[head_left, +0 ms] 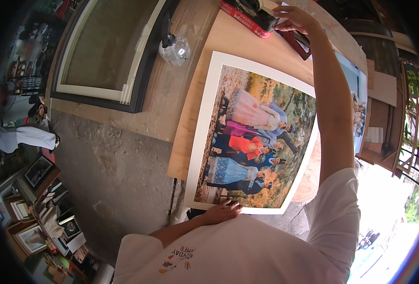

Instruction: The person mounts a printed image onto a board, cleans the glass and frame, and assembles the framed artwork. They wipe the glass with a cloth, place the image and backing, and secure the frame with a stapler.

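A large photo print in a white mat (202, 109) lies on the wooden board in front of me, showing several people in colourful traditional dress among autumn trees. My left hand (222, 212) rests on the mat's near edge, fingers laid out flat and holding nothing. Stretched to the far side of the board, my right hand (295, 20) has its fingers bent at a dark object beside a long red-and-white box (247, 22). What those fingers hold is too small to make out. A dark red, narrow tool or case (296, 45) lies just below that hand.
A black frame with a cream inner border (137, 87) lies at the left of the workbench (164, 113). Beside it stands a clear spray bottle (175, 51). A bluish picture (353, 94) is past my right arm. Another person (22, 135) and framed pictures (39, 171) are at far left.
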`<control>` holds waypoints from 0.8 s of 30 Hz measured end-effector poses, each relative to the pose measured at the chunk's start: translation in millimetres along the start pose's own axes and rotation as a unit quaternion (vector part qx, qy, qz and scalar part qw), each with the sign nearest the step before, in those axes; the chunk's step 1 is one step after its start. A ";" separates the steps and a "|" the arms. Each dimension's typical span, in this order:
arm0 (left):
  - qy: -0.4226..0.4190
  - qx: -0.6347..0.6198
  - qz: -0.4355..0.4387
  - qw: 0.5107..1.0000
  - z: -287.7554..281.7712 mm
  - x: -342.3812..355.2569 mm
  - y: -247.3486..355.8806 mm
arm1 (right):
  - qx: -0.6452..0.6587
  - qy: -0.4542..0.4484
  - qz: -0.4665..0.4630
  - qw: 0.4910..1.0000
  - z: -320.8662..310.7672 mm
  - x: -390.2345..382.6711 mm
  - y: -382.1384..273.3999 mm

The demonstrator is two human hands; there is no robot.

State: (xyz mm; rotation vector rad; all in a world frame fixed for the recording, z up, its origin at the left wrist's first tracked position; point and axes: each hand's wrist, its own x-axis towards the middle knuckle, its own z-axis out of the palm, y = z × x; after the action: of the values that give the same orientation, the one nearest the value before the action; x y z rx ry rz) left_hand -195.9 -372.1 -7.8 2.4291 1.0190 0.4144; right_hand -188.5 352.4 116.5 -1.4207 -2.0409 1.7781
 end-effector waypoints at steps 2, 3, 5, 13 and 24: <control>0.013 0.014 0.001 1.000 -4.0 1.4 0.2 | 0.053 0.001 0.001 0.999 -5.3 0.1 3.5; 0.020 0.021 0.003 1.000 -4.9 1.3 0.2 | 0.091 -0.009 -0.008 0.996 -12.0 2.0 11.8; 0.018 0.031 -0.003 0.999 -5.0 1.5 -1.6 | 0.099 -0.022 -0.036 0.994 -18.2 1.2 27.2; 0.016 -0.067 0.001 0.998 1.8 6.5 2.2 | -0.479 0.438 -0.153 0.745 13.4 -44.9 66.4; 0.162 0.090 0.066 0.980 67.6 -1.3 -4.6 | -0.021 0.436 -0.057 0.898 167.7 -310.1 182.0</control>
State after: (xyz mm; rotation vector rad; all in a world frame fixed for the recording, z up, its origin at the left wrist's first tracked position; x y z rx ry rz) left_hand -169.6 -390.8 -67.4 2.6585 1.0678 0.8189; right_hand -9.4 2.3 64.3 -1.6389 -1.6014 0.7830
